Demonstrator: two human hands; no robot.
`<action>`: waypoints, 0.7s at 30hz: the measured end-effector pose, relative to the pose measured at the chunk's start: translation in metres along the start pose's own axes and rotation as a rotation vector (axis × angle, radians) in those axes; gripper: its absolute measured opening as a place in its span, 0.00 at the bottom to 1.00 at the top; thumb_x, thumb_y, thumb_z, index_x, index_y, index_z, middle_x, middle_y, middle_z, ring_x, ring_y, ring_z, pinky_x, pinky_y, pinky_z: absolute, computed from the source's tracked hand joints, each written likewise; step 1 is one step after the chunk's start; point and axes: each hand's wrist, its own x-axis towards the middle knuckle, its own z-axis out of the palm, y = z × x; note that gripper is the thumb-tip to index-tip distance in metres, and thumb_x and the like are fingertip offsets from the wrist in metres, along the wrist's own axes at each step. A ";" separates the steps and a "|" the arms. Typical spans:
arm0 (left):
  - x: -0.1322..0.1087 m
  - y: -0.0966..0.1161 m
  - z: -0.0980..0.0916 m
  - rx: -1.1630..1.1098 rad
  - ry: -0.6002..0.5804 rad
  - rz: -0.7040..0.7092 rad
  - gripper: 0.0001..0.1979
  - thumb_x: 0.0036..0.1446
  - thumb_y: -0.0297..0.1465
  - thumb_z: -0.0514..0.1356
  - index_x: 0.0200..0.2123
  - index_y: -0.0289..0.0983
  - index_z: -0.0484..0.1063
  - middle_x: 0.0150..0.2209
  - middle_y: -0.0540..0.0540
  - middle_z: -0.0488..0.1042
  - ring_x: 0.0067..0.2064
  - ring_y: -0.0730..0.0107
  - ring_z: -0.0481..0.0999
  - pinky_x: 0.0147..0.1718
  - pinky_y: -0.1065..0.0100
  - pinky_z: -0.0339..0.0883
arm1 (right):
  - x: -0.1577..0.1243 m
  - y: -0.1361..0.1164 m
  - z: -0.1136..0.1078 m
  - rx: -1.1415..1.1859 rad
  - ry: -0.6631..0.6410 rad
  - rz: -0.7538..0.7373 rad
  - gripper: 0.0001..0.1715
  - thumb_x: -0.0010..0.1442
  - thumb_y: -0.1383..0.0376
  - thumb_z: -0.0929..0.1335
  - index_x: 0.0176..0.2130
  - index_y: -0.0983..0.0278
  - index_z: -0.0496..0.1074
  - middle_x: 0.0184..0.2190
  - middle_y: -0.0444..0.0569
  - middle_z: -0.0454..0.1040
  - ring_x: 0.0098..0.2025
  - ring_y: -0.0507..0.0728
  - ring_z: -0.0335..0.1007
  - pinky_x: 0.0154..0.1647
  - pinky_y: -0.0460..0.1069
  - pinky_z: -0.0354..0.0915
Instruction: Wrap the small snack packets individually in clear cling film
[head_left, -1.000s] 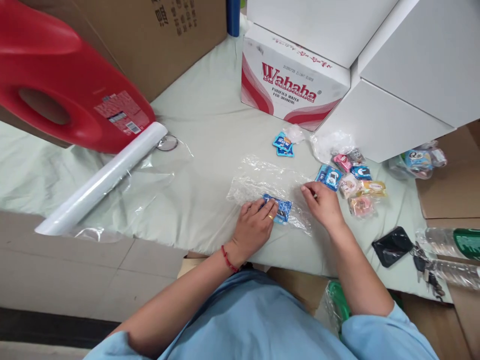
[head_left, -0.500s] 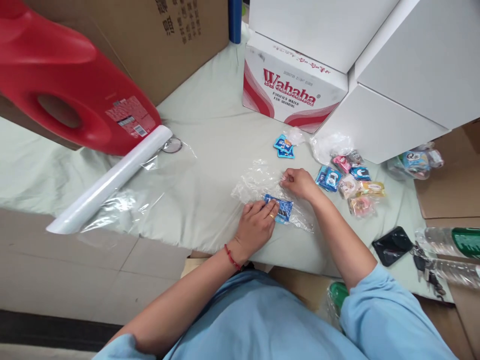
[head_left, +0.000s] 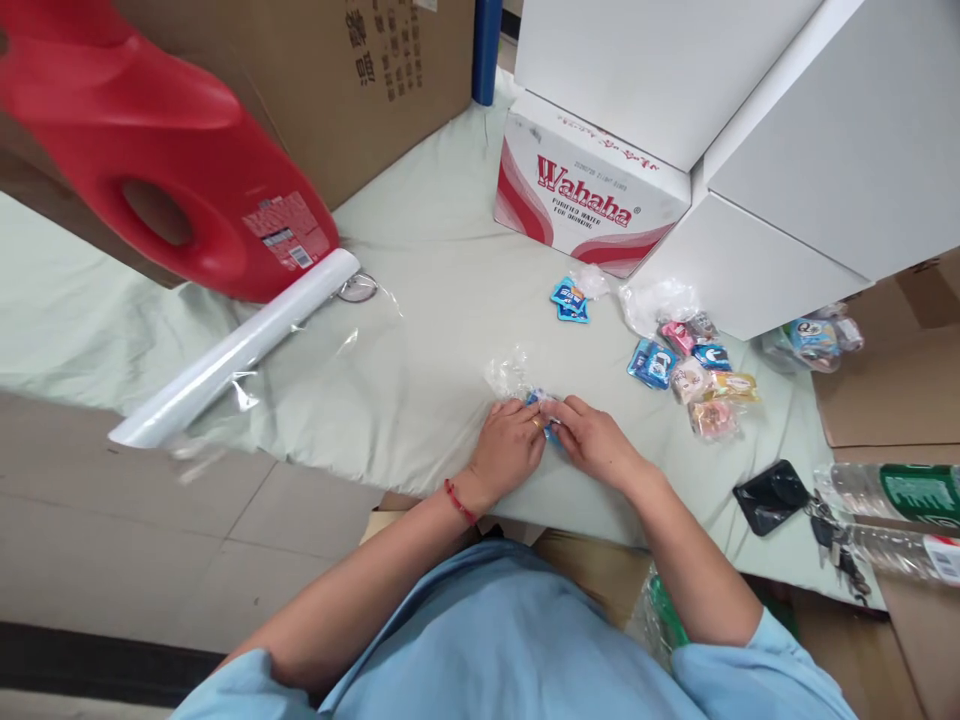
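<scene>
A small blue snack packet [head_left: 553,432] lies at the table's near edge, mostly hidden under my fingers. Clear plastic film [head_left: 510,372] is crumpled around it, its loose end sticking out on the far side. My left hand [head_left: 510,445] presses its closed fingers onto the packet and film from the left. From the right, my right hand [head_left: 596,440] pinches the film over the packet, its fingertips meeting those of the left. Farther right are blue packets [head_left: 651,364] and several other small wrapped snacks [head_left: 715,418].
A roll of clear film [head_left: 240,345] lies on the left, against a big red jug [head_left: 202,170]. At the back stand a Wahaha carton [head_left: 585,195] and white boxes [head_left: 780,260]. More blue packets [head_left: 571,298] lie ahead. A black phone [head_left: 771,497], keys and plastic bottles [head_left: 900,492] are at right.
My right hand has moved left and nearer, bringing the film over the packet to my left hand. The spread film has become a smaller bunch. My view has shifted slightly.
</scene>
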 end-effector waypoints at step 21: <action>0.002 0.002 0.002 -0.199 0.364 -0.529 0.52 0.54 0.45 0.71 0.73 0.37 0.48 0.61 0.31 0.72 0.65 0.41 0.72 0.71 0.32 0.49 | -0.004 -0.012 0.028 -0.001 0.071 0.116 0.19 0.74 0.67 0.62 0.56 0.54 0.78 0.43 0.50 0.70 0.40 0.57 0.63 0.35 0.47 0.58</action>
